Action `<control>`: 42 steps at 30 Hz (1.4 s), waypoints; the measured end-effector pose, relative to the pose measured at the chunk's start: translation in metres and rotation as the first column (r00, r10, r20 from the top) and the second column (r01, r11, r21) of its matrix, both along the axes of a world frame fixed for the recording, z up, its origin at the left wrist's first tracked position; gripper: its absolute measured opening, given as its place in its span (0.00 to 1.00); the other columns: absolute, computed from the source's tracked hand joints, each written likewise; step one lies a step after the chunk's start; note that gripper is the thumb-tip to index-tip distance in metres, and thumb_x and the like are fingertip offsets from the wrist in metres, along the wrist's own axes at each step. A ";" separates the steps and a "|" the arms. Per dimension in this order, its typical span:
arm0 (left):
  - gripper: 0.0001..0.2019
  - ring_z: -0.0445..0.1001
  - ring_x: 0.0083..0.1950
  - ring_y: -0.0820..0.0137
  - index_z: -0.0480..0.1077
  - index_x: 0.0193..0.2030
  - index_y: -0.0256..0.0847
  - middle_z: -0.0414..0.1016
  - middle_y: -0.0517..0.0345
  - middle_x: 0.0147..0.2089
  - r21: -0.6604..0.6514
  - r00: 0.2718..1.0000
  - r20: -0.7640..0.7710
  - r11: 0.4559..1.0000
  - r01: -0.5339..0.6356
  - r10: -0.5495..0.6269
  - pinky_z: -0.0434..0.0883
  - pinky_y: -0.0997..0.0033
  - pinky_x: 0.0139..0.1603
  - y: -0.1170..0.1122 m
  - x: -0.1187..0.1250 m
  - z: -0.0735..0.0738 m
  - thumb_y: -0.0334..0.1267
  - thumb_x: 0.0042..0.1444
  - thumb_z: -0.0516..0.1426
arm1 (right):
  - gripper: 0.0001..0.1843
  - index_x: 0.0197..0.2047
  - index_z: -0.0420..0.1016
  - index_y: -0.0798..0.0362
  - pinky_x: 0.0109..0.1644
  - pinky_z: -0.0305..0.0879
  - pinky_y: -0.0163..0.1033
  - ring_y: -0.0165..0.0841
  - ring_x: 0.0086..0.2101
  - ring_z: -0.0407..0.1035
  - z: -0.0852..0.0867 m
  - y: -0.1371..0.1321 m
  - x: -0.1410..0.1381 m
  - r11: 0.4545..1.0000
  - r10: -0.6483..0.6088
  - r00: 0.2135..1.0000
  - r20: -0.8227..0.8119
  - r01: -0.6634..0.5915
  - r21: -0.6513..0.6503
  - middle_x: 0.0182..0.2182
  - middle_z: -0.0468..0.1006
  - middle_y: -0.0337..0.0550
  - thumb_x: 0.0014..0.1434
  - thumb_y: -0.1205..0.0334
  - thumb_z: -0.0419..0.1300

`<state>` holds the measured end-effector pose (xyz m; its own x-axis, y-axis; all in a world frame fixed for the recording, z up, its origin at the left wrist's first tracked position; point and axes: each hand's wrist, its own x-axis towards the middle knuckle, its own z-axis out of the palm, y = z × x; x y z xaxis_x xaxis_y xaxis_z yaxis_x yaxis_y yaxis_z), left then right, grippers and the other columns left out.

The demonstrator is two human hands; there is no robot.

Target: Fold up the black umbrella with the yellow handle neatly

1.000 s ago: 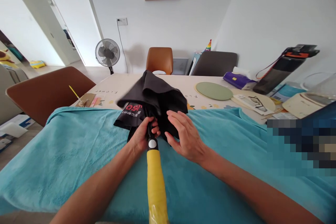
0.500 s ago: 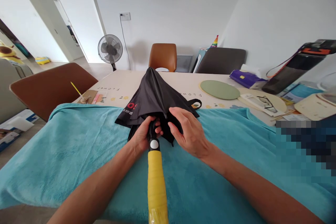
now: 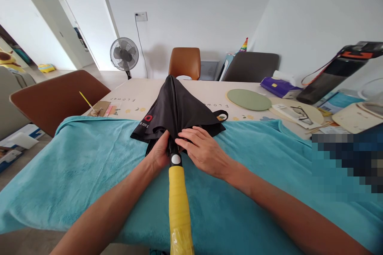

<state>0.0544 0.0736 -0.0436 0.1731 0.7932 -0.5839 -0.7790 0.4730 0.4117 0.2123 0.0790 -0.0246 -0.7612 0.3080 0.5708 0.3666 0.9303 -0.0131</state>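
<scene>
A black folding umbrella (image 3: 176, 107) with a red logo lies with its canopy pointing away from me over a teal towel (image 3: 89, 167). Its yellow handle (image 3: 178, 203) with a white button runs toward me. My left hand (image 3: 160, 153) is wrapped round the umbrella's neck just past the button. My right hand (image 3: 202, 151) lies on the canopy folds at the same spot, fingers pressed onto the fabric and reaching left across the shaft.
The table (image 3: 143, 93) beyond holds a green round mat (image 3: 248, 99), a purple tissue box (image 3: 277, 87), glasses on paper (image 3: 297, 112), a dark bottle (image 3: 332, 77) and cards (image 3: 103, 109). Brown chairs (image 3: 56, 97) stand left and far; a fan (image 3: 124, 53) stands by the wall.
The loose, bunched canopy has been drawn into a neater cone. My right hand has slid left and down onto the folds by the shaft. My left hand kept its grip.
</scene>
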 end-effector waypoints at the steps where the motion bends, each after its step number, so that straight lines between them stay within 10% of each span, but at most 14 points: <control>1: 0.12 0.67 0.23 0.77 0.68 0.31 0.36 0.66 0.60 0.23 0.027 1.000 0.027 1.000 0.014 -0.015 0.67 0.83 0.19 0.000 0.001 0.001 0.40 0.61 0.51 | 0.18 0.51 0.71 0.55 0.59 0.58 0.52 0.38 0.54 0.63 -0.001 0.000 0.000 1.000 -0.002 1.000 0.021 0.002 -0.002 0.49 0.73 0.50 0.62 0.72 0.48; 9: 0.15 0.63 0.20 0.81 0.68 0.29 0.33 0.66 0.60 0.23 0.036 0.969 0.248 0.999 0.011 -0.019 0.64 0.87 0.17 0.001 0.002 0.002 0.33 0.63 0.45 | 0.21 0.54 0.69 0.56 0.61 0.52 0.59 0.39 0.57 0.60 -0.005 -0.009 -0.002 1.000 -0.009 0.996 0.090 0.008 0.009 0.49 0.72 0.52 0.62 0.75 0.45; 30: 0.10 0.60 0.17 0.79 0.62 0.29 0.36 0.60 0.62 0.23 0.157 0.998 -0.049 0.987 0.043 -0.036 0.65 0.80 0.15 -0.001 0.000 -0.003 0.32 0.61 0.46 | 0.12 0.38 0.76 0.55 0.38 0.68 0.40 0.35 0.35 0.73 0.020 0.028 0.030 0.930 -0.360 0.920 -0.157 0.367 0.016 0.34 0.79 0.44 0.61 0.68 0.50; 42: 0.11 0.59 0.18 0.80 0.62 0.28 0.35 0.60 0.62 0.24 0.186 0.999 -0.031 0.981 0.049 -0.044 0.64 0.81 0.15 -0.001 -0.001 -0.004 0.31 0.61 0.45 | 0.14 0.39 0.76 0.51 0.29 0.55 0.38 0.38 0.32 0.71 0.023 0.054 0.054 0.669 -0.698 0.679 0.226 0.732 -0.131 0.35 0.79 0.44 0.58 0.61 0.49</control>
<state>0.0532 0.0727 -0.0473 0.1987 0.8799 -0.4316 -0.7455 0.4216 0.5162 0.2662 0.1334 -0.0015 -0.3254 0.8830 0.3384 0.9304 0.3628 -0.0521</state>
